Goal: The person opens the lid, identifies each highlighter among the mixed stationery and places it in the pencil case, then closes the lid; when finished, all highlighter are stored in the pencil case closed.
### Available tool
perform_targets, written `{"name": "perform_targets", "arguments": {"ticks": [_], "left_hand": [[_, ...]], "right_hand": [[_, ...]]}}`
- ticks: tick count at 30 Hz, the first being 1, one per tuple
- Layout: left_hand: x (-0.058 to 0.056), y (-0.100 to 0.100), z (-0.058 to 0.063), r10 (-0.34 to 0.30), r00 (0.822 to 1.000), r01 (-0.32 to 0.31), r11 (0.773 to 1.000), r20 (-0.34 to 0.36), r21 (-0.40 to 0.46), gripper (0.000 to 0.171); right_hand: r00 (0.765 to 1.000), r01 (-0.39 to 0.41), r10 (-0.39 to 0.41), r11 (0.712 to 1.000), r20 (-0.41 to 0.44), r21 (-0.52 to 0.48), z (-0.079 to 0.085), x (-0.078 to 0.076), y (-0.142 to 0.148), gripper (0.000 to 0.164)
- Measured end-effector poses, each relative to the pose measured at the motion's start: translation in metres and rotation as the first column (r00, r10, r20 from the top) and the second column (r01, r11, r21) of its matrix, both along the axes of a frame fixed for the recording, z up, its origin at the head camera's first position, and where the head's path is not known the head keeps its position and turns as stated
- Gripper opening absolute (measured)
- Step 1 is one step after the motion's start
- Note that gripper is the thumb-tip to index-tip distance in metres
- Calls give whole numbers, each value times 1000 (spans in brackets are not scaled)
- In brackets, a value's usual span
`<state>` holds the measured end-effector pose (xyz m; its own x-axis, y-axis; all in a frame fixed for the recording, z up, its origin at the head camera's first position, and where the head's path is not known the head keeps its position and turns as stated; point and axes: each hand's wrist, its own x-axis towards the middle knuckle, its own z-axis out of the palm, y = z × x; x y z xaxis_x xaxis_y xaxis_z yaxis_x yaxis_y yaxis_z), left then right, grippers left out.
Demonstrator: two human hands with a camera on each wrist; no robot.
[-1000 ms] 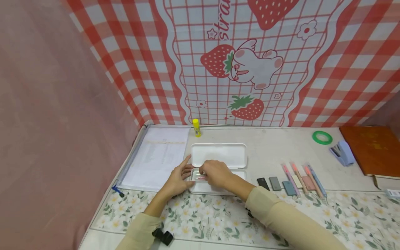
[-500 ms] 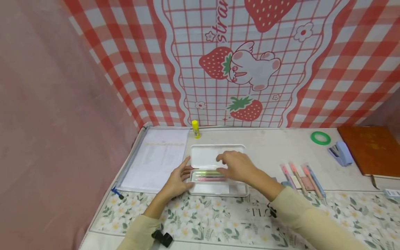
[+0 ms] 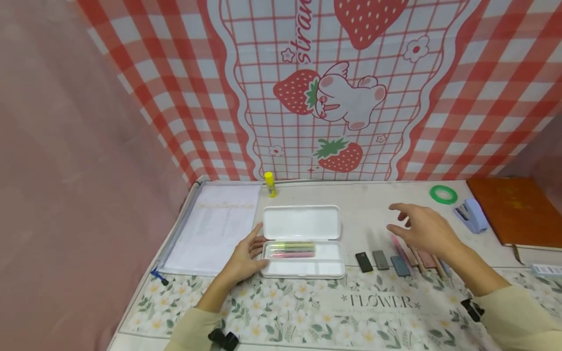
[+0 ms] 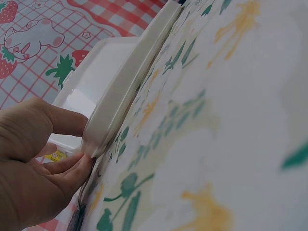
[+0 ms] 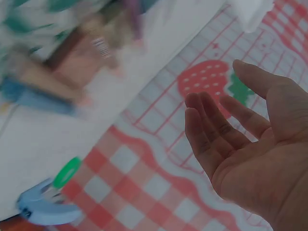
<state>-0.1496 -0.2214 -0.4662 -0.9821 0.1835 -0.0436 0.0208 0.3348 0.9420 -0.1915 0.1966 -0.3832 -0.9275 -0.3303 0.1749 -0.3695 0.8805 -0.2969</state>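
Pens [image 3: 293,254] lie lengthwise in the rear compartment of the open white pencil case [image 3: 290,267], lower centre of the head view, apparently because it suits their length. The left hand [image 3: 242,261] grips its left end, probably steadying it; the right hand [image 3: 425,230], fingers parted, holds nothing at right.

"FLOWER" [image 3: 379,301], in dark capitals with a star-like sign at each end, stands on the floral mat [image 3: 272,314], between the left hand [image 3: 242,259] and the right hand [image 3: 423,229] and nearer the person; the line beneath is illegible. Beyond both hands, the checked cloth [image 3: 351,102] bears red "stra", the rest cut off. Print on the papers [image 3: 210,239] beside the left hand is too small to read.
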Motion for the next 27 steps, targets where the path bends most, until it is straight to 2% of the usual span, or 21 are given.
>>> {"name": "perform_targets", "arguments": {"ticks": [4,7,11,16,23,27], "left_hand": [[6,2,15,-17,1000,17,1000,4,3,99],[10,4,25,-26,1000,26,1000,5,4,97],[10,5,26,-28,1000,28,999,9,16,97],[8,5,20,-15,1000,15,999,7,30,98],[11,6,26,-29,999,29,999,25,30,97],[12,5,27,-31,999,30,999,25,35,97]], "right_hand": [[999,23,-23,1000,41,8,-7,-1,12,51],[993,45,-48,999,105,25,-17,-4,13,49],[980,82,-90,995,177,54,-35,-6,12,44],[976,114,-124,991,178,66,-52,-7,11,37],[965,164,-174,984,195,67,-54,-6,7,37],[974,159,-156,987,162,-3,-48,-4,4,37]]}}
